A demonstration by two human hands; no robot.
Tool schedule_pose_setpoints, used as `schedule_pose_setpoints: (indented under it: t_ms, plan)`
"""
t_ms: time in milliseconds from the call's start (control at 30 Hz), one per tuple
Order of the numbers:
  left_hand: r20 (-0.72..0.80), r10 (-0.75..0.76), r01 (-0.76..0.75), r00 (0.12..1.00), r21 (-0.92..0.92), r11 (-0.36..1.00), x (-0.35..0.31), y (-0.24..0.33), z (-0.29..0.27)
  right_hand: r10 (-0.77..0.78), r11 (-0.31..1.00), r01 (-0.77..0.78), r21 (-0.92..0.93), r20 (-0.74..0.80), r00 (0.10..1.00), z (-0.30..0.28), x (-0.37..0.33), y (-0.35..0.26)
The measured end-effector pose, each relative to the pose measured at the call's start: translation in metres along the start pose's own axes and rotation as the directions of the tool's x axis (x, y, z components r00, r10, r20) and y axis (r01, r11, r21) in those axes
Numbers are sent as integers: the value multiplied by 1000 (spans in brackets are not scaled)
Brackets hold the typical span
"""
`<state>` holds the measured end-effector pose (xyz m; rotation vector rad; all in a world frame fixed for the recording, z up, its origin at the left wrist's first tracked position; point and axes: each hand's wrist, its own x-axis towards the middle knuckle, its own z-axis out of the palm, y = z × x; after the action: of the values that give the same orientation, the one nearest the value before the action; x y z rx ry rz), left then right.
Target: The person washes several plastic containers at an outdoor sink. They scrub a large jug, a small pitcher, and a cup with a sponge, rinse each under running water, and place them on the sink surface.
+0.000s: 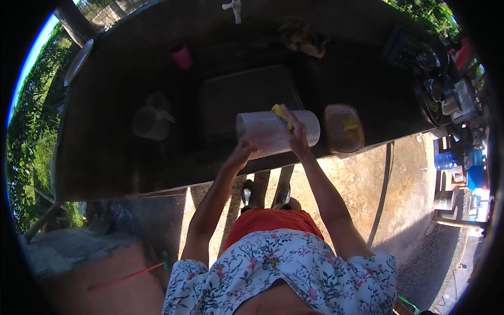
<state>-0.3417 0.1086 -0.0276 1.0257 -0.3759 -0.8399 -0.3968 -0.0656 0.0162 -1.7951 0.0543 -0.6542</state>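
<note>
"Gripping anything, the right hand (pixel 297 138)?"
"Yes, a yellow sponge (pixel 281 114), against the clear plastic cylinder (pixel 273 129) just left of the rectangular tub (pixel 330 128)."
"The left hand (pixel 243 151)?"
"At the cylinder's left end; I can't tell how closed."

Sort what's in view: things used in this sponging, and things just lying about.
In use:
Clear cylindrical plastic container, in the left hand
Yellow sponge, in the right hand
Probably the rounded rectangular plastic tub beside the container

Apparently just lying about:
Pink plastic cup
Translucent plastic vessel
Crumpled beige cloth-like bundle
</note>
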Motion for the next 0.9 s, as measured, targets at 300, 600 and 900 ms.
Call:
schedule_pose_setpoints:
  t_ms: [300, 600, 900]
  plan:
    - [-40, -43, 52, 998, 268, 962, -21, -44, -21, 377, 615, -259, -745, -11, 926, 21, 18, 23]
    - [-72, 48, -10, 996, 456, 890, -23, -47, -5, -45, 667, -78, -741, -144, 988, -2, 9, 16]
    - [184, -59, -136, 981, 875, 465, -18, -66, -12, 41, 590, 76, -804, 124, 991, 38, 4, 54]
